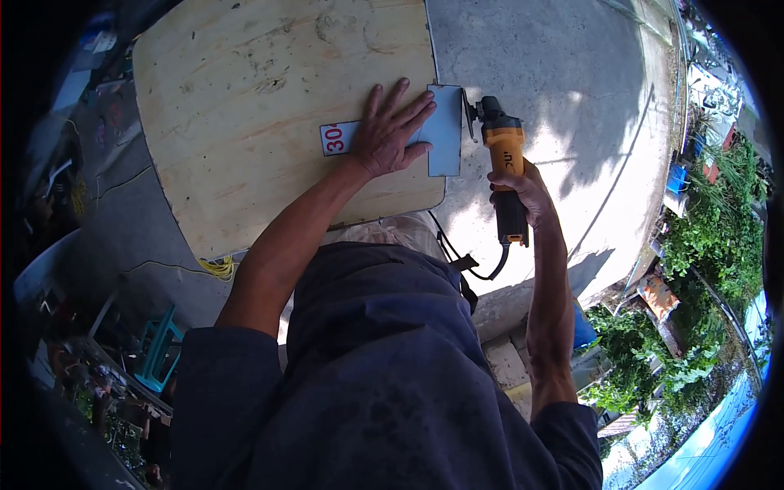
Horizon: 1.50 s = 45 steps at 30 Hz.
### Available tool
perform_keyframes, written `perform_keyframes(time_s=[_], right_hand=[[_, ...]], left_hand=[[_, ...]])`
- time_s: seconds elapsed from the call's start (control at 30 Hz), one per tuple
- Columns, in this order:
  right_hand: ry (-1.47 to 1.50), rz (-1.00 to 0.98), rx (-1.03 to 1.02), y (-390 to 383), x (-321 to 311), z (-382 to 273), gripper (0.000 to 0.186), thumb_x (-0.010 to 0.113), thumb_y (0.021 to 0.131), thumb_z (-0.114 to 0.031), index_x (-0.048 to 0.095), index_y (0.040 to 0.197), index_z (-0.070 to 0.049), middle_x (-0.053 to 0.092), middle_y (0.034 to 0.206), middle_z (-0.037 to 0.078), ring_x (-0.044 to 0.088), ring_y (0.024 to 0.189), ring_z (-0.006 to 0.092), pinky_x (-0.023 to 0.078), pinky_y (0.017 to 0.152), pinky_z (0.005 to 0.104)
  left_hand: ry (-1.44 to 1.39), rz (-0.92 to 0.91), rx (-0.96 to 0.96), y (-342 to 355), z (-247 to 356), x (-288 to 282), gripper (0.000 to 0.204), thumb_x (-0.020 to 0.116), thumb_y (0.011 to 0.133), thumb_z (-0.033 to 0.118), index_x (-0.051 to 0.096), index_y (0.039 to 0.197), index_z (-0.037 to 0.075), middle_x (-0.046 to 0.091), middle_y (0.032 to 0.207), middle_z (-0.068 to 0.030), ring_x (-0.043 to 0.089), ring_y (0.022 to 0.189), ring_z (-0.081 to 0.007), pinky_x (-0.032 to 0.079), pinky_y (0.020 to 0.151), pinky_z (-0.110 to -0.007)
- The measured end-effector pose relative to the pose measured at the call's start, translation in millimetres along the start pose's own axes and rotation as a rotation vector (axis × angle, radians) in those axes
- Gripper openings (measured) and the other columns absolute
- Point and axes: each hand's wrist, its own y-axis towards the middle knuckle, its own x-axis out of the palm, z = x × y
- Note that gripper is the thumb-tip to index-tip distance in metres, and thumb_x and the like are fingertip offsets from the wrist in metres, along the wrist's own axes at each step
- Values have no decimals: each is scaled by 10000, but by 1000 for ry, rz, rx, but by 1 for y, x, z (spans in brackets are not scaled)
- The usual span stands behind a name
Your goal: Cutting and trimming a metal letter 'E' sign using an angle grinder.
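Observation:
My left hand [392,135] lies flat with fingers spread on a T-shaped sheet metal piece [445,135], pressing it to the plywood board [245,106]. The pale blue-grey crosspiece of the sheet sticks out past the board's right edge; its narrow arm, with red print on white at the end, runs left beneath my palm. My right hand [523,192] is wrapped round the body of an orange and black angle grinder [506,151]. The grinder's disc [469,114] stands nearly edge-on, close beside the sheet's right edge; whether it touches cannot be made out.
A black cord [496,269] hangs from the grinder's rear, looping near my apron. Concrete floor [531,49] lies beyond the board. A yellow cord [216,268] is bundled by the board's lower left corner. A teal stool [158,351] stands at lower left; green plants [710,237] grow at right.

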Motion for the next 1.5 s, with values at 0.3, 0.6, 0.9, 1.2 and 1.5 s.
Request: perform_keyframes(time_s=[0.3, 0.6, 0.9, 1.2, 1.5], right_hand=[[14, 11, 69, -23, 1, 20, 486, 793, 729, -112, 541, 1133, -11, 611, 816, 67, 654, 620, 176, 610, 556, 320], [25, 33, 124, -46, 5, 48, 505, 803, 712, -119, 555, 1136, -3, 625, 804, 75, 666, 613, 186, 604, 541, 329], [47, 57, 190, -70, 9, 72, 510, 798, 702, -104, 568, 1144, 2, 631, 783, 86, 674, 592, 202, 599, 534, 333], [101, 51, 201, -88, 11, 97, 515, 812, 678, -129, 581, 1120, -2, 624, 803, 71, 673, 624, 174, 611, 554, 312], [-103, 157, 165, -100, 8, 107, 561, 842, 664, -203, 599, 1124, 5, 672, 895, 89, 681, 706, 177, 580, 679, 317]], left_hand=[[3, 4, -3, -1, -2, 3, 745, 628, 906, 590, 499, 1510, 173, 344, 1652, 17, 213, 1549, -345, 140, 1217, -655], [-15, 13, 9, 0, -1, 3, 749, 642, 911, 567, 490, 1514, 149, 359, 1647, 6, 231, 1540, -371, 140, 1204, -666], [11, 35, 16, 0, -2, 6, 721, 625, 906, 589, 540, 1478, 160, 369, 1641, 18, 244, 1537, -355, 142, 1210, -660], [-4, 39, 25, 1, -2, 7, 736, 633, 913, 569, 505, 1505, 150, 381, 1632, -6, 257, 1525, -383, 180, 1184, -684], [-5, 17, 22, 0, -3, 6, 753, 608, 923, 585, 477, 1523, 148, 360, 1644, 0, 241, 1532, -373, 148, 1201, -668]])
